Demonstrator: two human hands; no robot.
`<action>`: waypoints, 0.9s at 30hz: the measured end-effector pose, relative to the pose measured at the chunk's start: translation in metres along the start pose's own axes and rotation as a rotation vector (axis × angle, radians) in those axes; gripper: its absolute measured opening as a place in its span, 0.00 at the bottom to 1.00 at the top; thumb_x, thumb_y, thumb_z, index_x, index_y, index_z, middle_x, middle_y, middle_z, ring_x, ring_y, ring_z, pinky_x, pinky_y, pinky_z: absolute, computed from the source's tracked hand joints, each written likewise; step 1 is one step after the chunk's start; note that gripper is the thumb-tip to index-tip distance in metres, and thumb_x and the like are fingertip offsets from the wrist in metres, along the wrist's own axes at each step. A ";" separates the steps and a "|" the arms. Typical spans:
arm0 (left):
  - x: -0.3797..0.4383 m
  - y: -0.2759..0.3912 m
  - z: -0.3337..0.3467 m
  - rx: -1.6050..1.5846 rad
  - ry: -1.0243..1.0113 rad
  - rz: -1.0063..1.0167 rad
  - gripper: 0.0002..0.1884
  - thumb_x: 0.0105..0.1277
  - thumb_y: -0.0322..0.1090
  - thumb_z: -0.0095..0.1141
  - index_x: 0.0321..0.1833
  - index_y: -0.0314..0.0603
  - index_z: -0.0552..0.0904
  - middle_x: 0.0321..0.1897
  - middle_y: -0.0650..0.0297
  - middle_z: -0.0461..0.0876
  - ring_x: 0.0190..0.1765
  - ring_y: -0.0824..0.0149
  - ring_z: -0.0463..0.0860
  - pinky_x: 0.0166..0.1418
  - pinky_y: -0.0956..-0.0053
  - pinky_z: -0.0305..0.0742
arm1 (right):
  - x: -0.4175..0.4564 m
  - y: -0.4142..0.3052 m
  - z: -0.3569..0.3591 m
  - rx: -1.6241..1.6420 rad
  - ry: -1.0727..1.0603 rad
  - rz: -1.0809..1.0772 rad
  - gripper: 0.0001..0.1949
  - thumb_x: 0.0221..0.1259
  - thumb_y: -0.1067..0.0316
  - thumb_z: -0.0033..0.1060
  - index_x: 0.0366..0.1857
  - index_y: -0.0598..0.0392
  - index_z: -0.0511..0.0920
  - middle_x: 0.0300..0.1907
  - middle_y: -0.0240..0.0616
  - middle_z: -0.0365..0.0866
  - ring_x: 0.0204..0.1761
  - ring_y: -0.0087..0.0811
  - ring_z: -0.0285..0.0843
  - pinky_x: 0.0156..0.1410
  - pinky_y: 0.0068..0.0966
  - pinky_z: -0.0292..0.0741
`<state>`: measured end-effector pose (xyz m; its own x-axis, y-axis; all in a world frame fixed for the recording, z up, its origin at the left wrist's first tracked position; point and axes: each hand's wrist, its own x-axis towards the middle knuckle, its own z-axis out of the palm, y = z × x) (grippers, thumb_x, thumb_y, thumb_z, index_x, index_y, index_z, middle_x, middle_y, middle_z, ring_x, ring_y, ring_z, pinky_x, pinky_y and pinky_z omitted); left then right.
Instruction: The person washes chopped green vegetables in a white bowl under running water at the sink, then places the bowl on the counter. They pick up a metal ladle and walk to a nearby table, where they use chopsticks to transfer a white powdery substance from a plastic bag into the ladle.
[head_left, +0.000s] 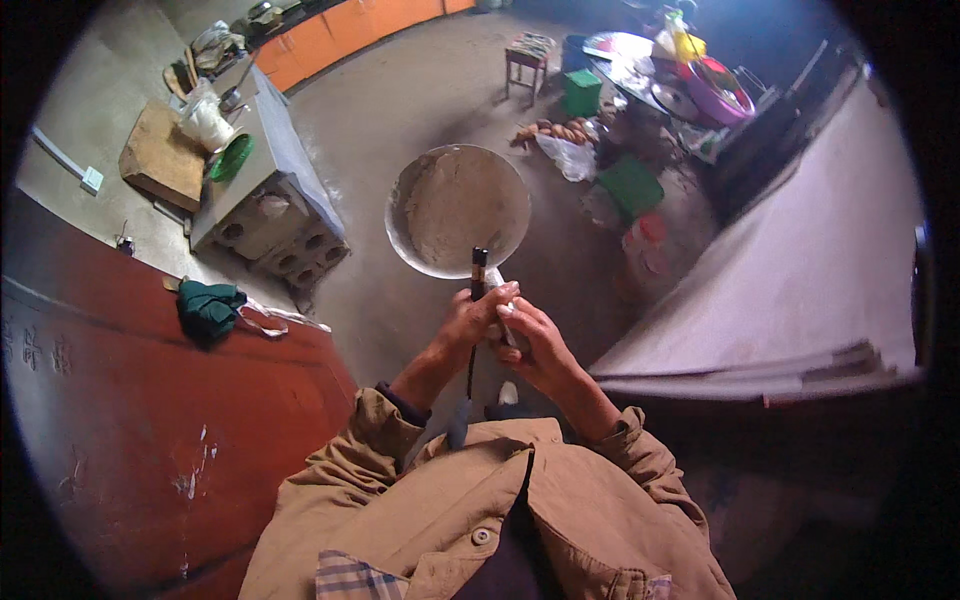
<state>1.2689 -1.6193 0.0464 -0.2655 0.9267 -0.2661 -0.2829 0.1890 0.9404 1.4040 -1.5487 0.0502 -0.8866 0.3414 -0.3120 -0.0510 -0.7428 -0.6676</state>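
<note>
A round metal pan or wok (400, 225) is held out in front of me above the floor. Its inside looks brown, and I cannot tell whether that is its surface or something in it. The pan's pale handle (493, 277) points back towards me. My right hand (541, 341) is wrapped around this handle. Beside it, my left hand (474, 319) grips a black-handled spatula (479, 270), its handle end up by the pan and its dark blade hanging back near my jacket. The two hands touch over the pan handle.
A red cabinet (285, 405) with a dark green cloth (208, 311) stands on the left, beyond it a block-built counter (274, 225). Potatoes or similar roots (566, 131), a green container (630, 184) and a stool (529, 56) are ahead. A pale-topped surface (810, 285) borders the right.
</note>
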 end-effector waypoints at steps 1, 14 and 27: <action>0.011 0.006 -0.012 0.038 0.018 0.073 0.25 0.68 0.51 0.54 0.55 0.34 0.78 0.49 0.59 0.82 0.52 0.66 0.81 0.58 0.70 0.74 | 0.019 -0.011 0.003 -0.028 0.007 0.032 0.16 0.70 0.55 0.53 0.55 0.48 0.68 0.35 0.28 0.71 0.24 0.15 0.65 0.23 0.11 0.59; 0.174 0.092 -0.200 -0.290 0.381 0.071 0.15 0.64 0.51 0.58 0.37 0.47 0.79 0.27 0.73 0.74 0.27 0.80 0.70 0.29 0.81 0.63 | 0.277 -0.089 0.001 -0.630 -0.270 -0.040 0.22 0.65 0.57 0.63 0.56 0.58 0.71 0.40 0.28 0.75 0.38 0.17 0.71 0.39 0.18 0.70; 0.356 0.176 -0.416 -0.415 0.542 0.151 0.12 0.68 0.45 0.57 0.39 0.43 0.78 0.32 0.68 0.79 0.37 0.75 0.78 0.44 0.78 0.73 | 0.574 -0.160 0.099 -1.337 -0.168 0.038 0.12 0.56 0.62 0.69 0.36 0.59 0.82 0.27 0.40 0.80 0.28 0.28 0.77 0.36 0.30 0.74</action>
<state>0.7413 -1.3914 0.0290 -0.7214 0.6198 -0.3090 -0.5070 -0.1688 0.8452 0.8575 -1.2907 0.0447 -0.9275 0.1878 -0.3232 0.3730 0.4089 -0.8329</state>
